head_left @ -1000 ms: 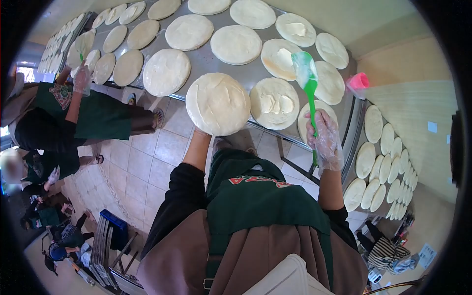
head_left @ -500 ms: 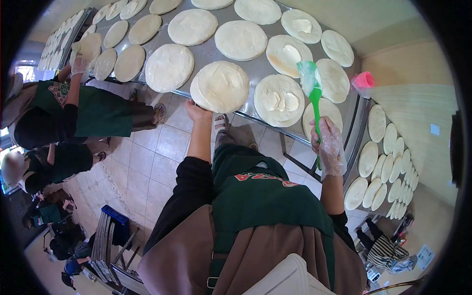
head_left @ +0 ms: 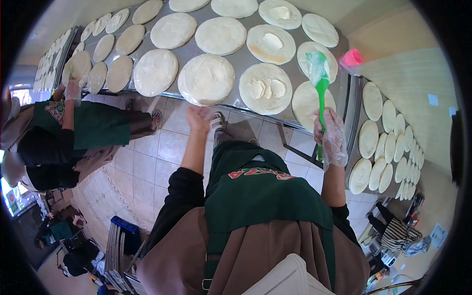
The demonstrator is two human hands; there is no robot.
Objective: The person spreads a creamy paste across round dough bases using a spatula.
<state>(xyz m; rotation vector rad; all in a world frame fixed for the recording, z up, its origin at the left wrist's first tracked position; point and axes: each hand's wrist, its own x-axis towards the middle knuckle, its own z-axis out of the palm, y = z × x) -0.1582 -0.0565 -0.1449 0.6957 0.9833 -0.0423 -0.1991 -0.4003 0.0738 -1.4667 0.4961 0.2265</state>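
My right hand (head_left: pixel 332 140), in a clear plastic glove, is closed around the handle of a green spatula (head_left: pixel 322 91). White cream coats the spatula's blade, which is above the flat dough rounds at the table's right end. My bare left hand (head_left: pixel 199 119) is just off the near table edge, palm up with its fingers loosely apart, holding nothing. Closest to it is a dough round (head_left: pixel 206 79) with cream spread over its middle. To the right of that, another dough round (head_left: pixel 265 89) bears unspread dollops of cream.
Many dough rounds cover the metal table (head_left: pixel 194 53). A second table with more rounds (head_left: pixel 368 139) stands at right. A pink container (head_left: pixel 352 58) is at the table's corner. Co-workers in green aprons (head_left: pixel 91 125) stand at left, near stacked trays (head_left: pixel 115 250).
My left hand has come away from the edge of the cream-covered dough round. My right hand still holds the spatula, its blade slightly higher in view. The view has shifted a little.
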